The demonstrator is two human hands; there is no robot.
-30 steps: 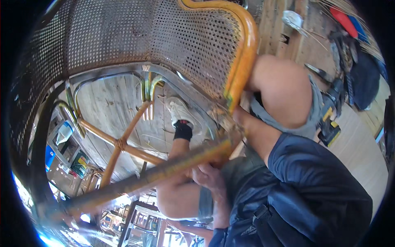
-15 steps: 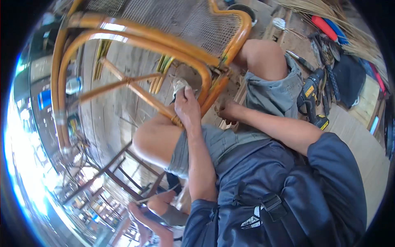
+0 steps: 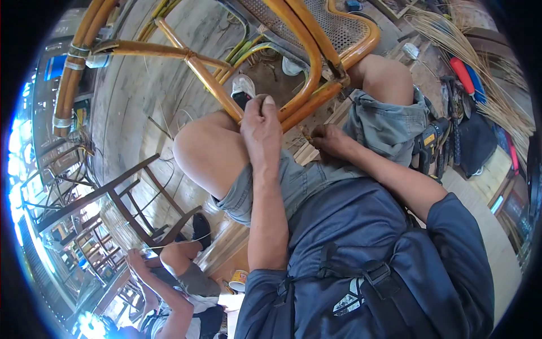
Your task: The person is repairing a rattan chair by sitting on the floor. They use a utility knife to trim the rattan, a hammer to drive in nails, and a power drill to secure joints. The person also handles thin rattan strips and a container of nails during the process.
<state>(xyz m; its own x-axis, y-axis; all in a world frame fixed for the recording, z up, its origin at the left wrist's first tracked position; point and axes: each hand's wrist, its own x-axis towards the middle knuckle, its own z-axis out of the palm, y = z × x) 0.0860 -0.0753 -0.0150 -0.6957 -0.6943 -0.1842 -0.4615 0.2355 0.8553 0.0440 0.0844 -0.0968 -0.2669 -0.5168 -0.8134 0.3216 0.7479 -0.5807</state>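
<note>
A rattan chair (image 3: 311, 48) with glossy orange-brown poles and a woven cane panel (image 3: 341, 31) lies tilted across the upper middle, against my legs. My left hand (image 3: 262, 133) is closed around its frame, where a thin brace (image 3: 212, 85) and a thicker pole (image 3: 305, 110) come together; the fingers hide the joint. Just right of that pole, my right hand (image 3: 333, 141) hovers between my thighs with its fingers curled in a pinch. Some brown, frayed bits (image 3: 305, 133) show at its fingertips, too small to name.
At right lie a yellow-and-black cordless drill (image 3: 430, 138), a red-handled tool (image 3: 462, 73), a dark cloth (image 3: 477, 144) and a bundle of rattan strands (image 3: 474, 53). Lower left, another person (image 3: 178, 308) sits by a dark wooden chair frame (image 3: 116, 198), holding a thin strand.
My view has shifted, so the chair appears further up and right and the other person shows more fully. My left hand stays on the frame; my right hand remains pinched beside it.
</note>
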